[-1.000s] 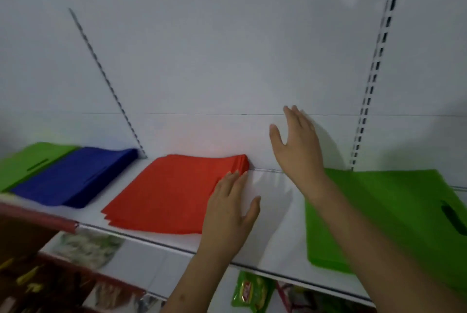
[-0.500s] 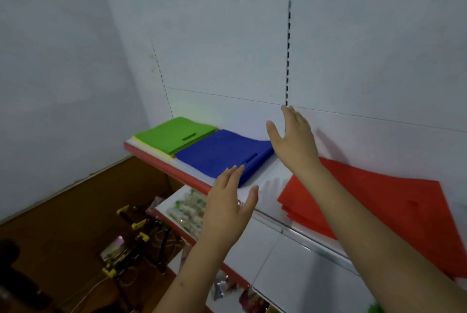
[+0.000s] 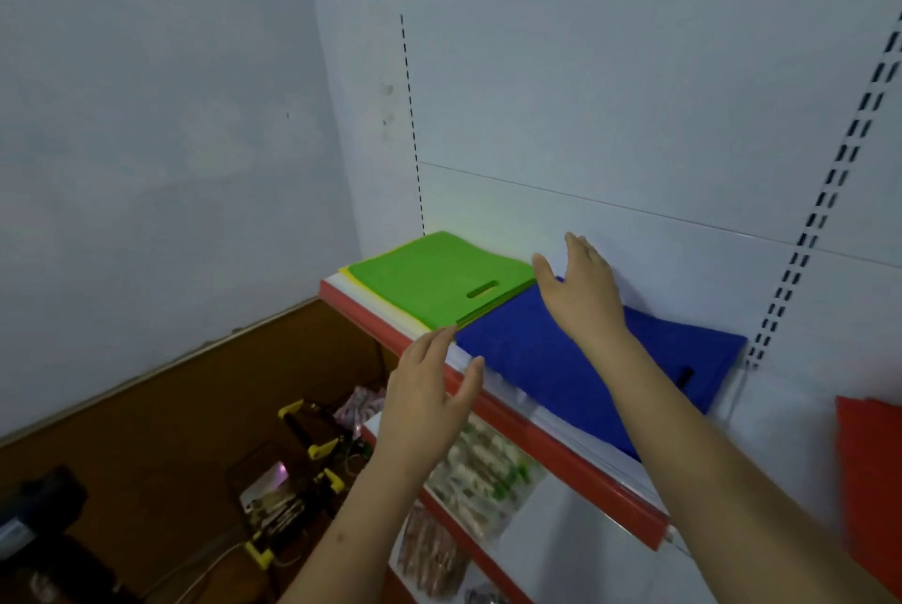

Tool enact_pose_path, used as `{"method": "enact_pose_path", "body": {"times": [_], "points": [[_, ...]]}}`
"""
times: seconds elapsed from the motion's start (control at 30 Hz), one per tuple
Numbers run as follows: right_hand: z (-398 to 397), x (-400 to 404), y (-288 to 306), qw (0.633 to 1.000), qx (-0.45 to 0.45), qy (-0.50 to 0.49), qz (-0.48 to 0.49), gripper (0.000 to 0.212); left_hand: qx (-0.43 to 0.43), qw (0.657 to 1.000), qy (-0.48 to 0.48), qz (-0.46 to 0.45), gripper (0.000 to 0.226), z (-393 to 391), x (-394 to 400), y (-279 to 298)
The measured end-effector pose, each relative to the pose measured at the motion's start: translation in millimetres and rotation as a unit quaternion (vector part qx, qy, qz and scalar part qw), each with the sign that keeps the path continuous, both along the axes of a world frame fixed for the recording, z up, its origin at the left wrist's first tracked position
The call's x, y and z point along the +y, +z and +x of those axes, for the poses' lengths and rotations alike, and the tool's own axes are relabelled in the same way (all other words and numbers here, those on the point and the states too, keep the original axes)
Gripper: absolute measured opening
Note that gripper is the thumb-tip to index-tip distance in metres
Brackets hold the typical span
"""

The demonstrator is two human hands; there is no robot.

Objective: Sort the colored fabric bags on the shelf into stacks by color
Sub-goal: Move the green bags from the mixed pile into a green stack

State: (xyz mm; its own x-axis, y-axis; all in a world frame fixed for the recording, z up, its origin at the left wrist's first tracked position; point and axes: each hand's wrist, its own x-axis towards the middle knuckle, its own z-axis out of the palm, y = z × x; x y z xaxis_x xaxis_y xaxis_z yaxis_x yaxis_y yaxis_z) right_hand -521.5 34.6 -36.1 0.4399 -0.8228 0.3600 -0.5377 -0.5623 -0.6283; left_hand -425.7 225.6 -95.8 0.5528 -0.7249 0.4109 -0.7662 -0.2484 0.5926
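left hand [image 3: 424, 401]: open, lower centre, holds nothing
right hand [image 3: 583, 291]: open, over blue bags [image 3: 561, 359]
green bags [image 3: 439, 281]: centre, shelf [image 3: 561, 452] end

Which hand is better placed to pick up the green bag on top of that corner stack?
Probably the left hand: it hovers open by the green bag's near corner, while the right hand is over the blue bags.
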Motion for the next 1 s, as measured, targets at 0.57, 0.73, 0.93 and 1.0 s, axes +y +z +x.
{"method": "enact_pose_path", "body": {"times": [0.57,0.73,0.93,1.0], "points": [[180,-92,-69,0.963,0.197,-0.168,0.077,0.084,-0.023,0.996,0.041,0.079,0.063,289,-114,-37],[193,-82,-98,0.936,0.271,-0.21,0.079,0.09,-0.036,0.991,0.029,0.128,0.072,336,-145,-54],[201,-76,-98,0.928,0.307,-0.208,-0.036,0.05,-0.098,0.983,0.019,0.154,0.054,350,-156,-63],[210,-71,-94,0.924,0.324,-0.18,-0.089,0.035,-0.133,0.983,-0.004,0.128,0.038,349,-157,-58]]}}
